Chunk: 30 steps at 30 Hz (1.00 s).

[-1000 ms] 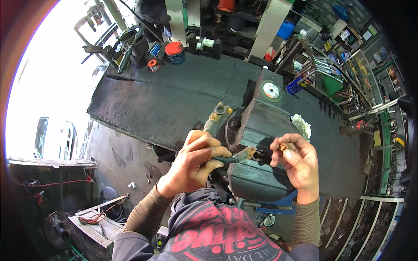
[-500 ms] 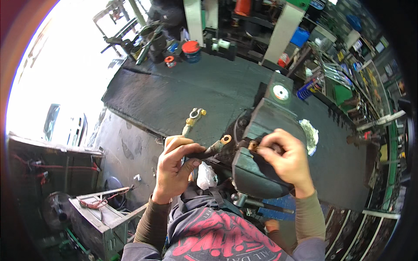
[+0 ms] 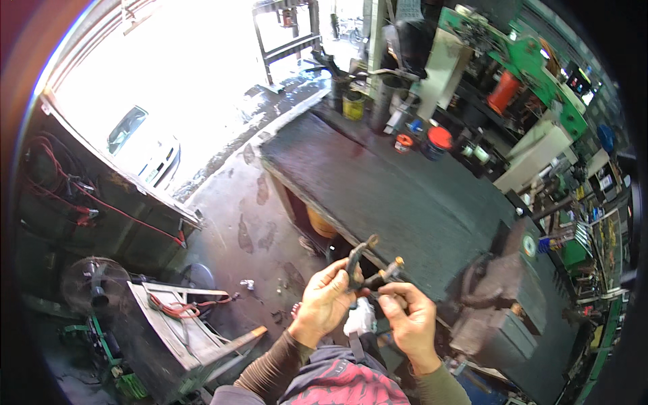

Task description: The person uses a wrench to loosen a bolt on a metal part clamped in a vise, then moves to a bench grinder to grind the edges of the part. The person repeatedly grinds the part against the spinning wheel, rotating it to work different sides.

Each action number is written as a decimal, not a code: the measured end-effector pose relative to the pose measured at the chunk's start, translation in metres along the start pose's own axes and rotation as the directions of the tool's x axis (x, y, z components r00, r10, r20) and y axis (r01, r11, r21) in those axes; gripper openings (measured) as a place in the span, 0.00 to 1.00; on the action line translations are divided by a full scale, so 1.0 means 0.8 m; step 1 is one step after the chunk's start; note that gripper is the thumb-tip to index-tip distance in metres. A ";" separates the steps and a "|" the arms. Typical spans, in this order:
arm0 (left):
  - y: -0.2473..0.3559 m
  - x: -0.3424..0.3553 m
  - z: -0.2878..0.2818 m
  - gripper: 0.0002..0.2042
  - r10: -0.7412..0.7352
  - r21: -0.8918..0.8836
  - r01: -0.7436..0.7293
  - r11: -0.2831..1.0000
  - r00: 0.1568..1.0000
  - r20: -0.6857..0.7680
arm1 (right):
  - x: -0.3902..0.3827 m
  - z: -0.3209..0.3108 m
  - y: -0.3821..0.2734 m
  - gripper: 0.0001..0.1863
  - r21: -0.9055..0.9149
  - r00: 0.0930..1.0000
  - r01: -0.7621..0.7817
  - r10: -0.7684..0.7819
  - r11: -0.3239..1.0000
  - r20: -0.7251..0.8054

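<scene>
My left hand (image 3: 322, 302) is closed round a short, dark battery cable (image 3: 356, 262) in front of my body. The cable's ring lug (image 3: 372, 240) points up and away from the fingers. Just right of it, a brass-coloured battery terminal clamp (image 3: 397, 263) sticks out on the other end. My right hand (image 3: 409, 320) is close beside the clamp, its thumb and forefinger pinched together; what is between them is too small to tell. To the right stands a bench vise (image 3: 496, 331), with a small copper-coloured piece (image 3: 516, 309) at its jaws.
A dark workbench (image 3: 378, 196) stretches ahead, with a red-lidded tub (image 3: 437, 142), a small red tin (image 3: 403, 142) and a yellow can (image 3: 353, 106) along its far side. A grinding disc (image 3: 528, 244) lies behind the vise. At left are a metal cart (image 3: 169, 324) and a fan (image 3: 94, 287).
My right hand has left the vise and come over beside the left hand. The view has swung left, showing more floor and doorway. The left hand still grips the cable.
</scene>
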State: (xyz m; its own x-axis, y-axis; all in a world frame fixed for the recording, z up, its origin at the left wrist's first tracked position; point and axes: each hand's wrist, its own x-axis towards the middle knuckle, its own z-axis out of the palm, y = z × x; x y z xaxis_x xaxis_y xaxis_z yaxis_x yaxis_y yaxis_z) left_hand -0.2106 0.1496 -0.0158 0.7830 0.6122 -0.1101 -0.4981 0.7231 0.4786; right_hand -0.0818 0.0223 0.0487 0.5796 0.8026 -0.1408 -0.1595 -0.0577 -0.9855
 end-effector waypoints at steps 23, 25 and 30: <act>0.559 0.273 -0.296 0.25 0.507 0.992 -0.074 -0.105 0.854 0.117 | 0.560 0.541 0.070 0.09 -0.023 0.946 0.049 -0.039 0.999 0.323; 0.611 0.347 -0.295 0.29 0.320 0.983 -0.146 -0.112 0.931 0.175 | 0.636 0.567 0.068 0.08 0.000 0.955 0.012 -0.012 1.000 0.298; 0.731 0.503 -0.304 0.38 0.149 0.992 -0.124 0.011 0.981 0.121 | 0.793 0.650 0.038 0.08 0.143 0.985 0.050 -0.073 0.988 0.157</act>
State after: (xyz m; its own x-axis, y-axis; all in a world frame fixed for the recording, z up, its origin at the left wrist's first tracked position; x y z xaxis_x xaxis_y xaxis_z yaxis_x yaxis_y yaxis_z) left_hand -0.2775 0.8965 0.0083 0.7396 0.6695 0.0689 0.2669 -0.3858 0.8831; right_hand -0.1341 0.8384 -0.0211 0.4574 0.8877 -0.0521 -0.2430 0.0684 -0.9676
